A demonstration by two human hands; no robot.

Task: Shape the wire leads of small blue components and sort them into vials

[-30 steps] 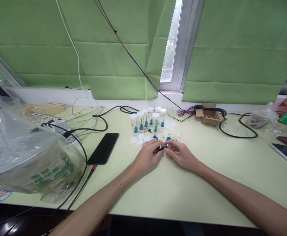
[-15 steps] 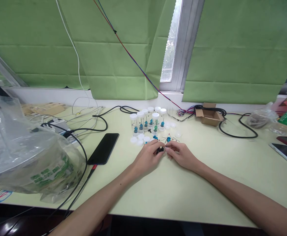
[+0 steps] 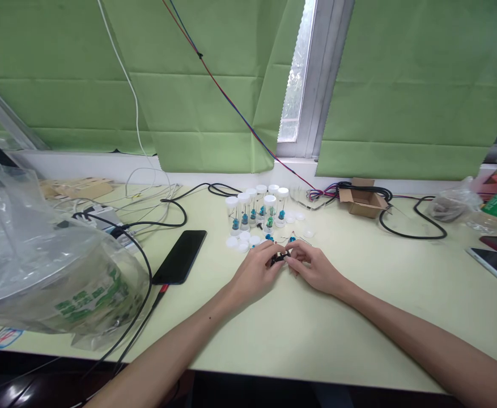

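Observation:
Pinched in the fingers of my left hand (image 3: 259,266) is a small black part (image 3: 279,258), too small to name more closely. My right hand (image 3: 314,266) meets it from the other side, thumb and fingertips closed at the part's right end. Just beyond my fingers lie small blue pieces with thin wire-like legs (image 3: 292,239). Behind them stand several clear vials with white caps (image 3: 269,212), each holding a blue or green piece. Loose white caps (image 3: 243,246) lie around the vials. My fingers partly hide the black part.
A black phone (image 3: 180,258) lies left of my hands, with cables beside it. A large plastic-wrapped tub (image 3: 61,272) fills the left side. At the back right stands an open cardboard box (image 3: 362,201) among black cables. Two more phones (image 3: 495,269) lie at the right edge.
My right fingertips have shifted slightly onto the black part, and more of it now shows between my hands. My left hand is almost still.

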